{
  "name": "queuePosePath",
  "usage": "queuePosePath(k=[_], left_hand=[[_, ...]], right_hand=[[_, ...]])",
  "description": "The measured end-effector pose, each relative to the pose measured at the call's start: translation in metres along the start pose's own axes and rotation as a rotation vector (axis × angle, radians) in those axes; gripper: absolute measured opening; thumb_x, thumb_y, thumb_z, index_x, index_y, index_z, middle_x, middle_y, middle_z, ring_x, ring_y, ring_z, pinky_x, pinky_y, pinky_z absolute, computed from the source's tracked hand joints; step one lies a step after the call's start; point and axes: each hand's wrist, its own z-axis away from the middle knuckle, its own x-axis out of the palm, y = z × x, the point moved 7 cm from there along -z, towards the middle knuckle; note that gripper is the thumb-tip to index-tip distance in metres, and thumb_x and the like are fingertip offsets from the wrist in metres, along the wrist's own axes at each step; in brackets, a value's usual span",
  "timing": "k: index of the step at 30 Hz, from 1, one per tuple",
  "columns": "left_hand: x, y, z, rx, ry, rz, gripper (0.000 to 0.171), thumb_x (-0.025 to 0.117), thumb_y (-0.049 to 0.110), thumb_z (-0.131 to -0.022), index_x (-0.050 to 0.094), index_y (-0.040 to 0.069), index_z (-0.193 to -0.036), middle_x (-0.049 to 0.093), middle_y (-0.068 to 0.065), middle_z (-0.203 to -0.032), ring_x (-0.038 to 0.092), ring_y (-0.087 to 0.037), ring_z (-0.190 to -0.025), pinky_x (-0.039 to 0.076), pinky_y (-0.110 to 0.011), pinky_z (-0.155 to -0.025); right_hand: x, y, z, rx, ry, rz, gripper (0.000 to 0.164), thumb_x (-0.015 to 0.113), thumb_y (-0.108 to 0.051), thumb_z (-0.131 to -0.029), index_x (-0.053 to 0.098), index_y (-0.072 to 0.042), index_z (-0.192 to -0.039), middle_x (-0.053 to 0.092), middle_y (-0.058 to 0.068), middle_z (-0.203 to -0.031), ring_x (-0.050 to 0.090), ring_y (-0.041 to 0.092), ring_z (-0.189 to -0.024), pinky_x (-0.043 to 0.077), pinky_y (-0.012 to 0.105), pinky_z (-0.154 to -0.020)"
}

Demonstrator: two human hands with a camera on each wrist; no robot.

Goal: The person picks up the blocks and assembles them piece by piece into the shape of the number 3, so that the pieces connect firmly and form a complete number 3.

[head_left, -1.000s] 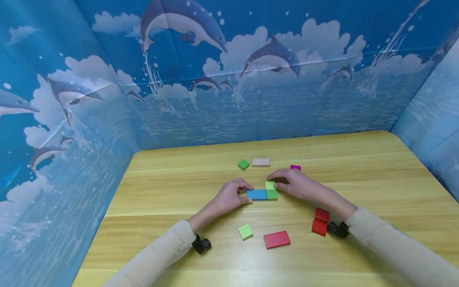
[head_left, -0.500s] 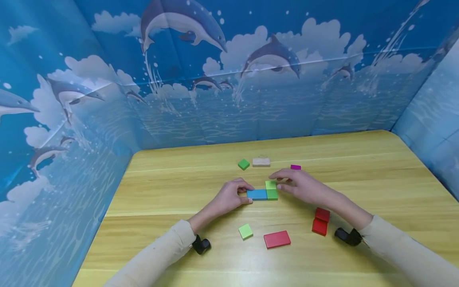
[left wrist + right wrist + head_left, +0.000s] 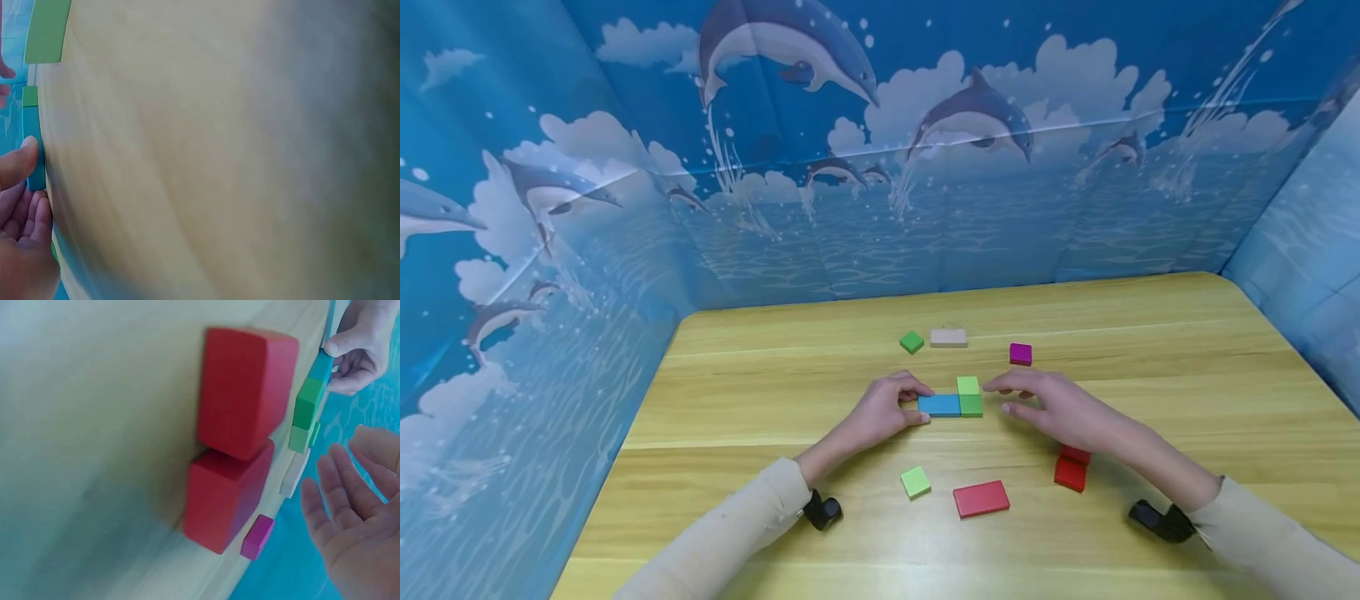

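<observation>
My left hand [image 3: 880,410] pinches the left end of a flat blue rectangular block [image 3: 942,406] between thumb and fingers, as the left wrist view [image 3: 32,125] also shows. Against the blue block's right end lies a green square block [image 3: 972,406]. A light green square block [image 3: 967,385] adjoins the green one on its far side. Just right of these, my right hand [image 3: 1063,408] hovers with fingers spread and nothing in them. In the right wrist view its palm [image 3: 362,537] faces the camera, beside two red blocks [image 3: 244,394] that lie against each other.
A magenta block [image 3: 1020,354] lies beyond my right hand. Farther back are a green block [image 3: 912,342] and a pale pinkish block [image 3: 949,337]. Nearer me lie a light green block [image 3: 915,482] and a red rectangular block [image 3: 981,499]. A dolphin-print curtain borders the wooden table [image 3: 737,383].
My right hand has let go of the light green block and drawn back to the right, uncovering the magenta block and partly covering the red blocks. My left hand stays on the blue block.
</observation>
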Motion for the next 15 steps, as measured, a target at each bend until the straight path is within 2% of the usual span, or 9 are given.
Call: queuePosePath(k=[15], left_hand=[[-0.001,0.002,-0.001,-0.009,-0.014,-0.002,0.03,0.08,0.013,-0.084,0.073,0.011,-0.113,0.062,0.006,-0.102,0.056,-0.009,-0.092,0.049,-0.021,-0.084]], right_hand=[[-0.001,0.007,0.033,0.014,0.008,0.067,0.034,0.067,-0.013,-0.095,0.065,-0.015,-0.128,0.061,0.001,-0.128,0.056,0.029,-0.119,0.048,0.05,-0.094]])
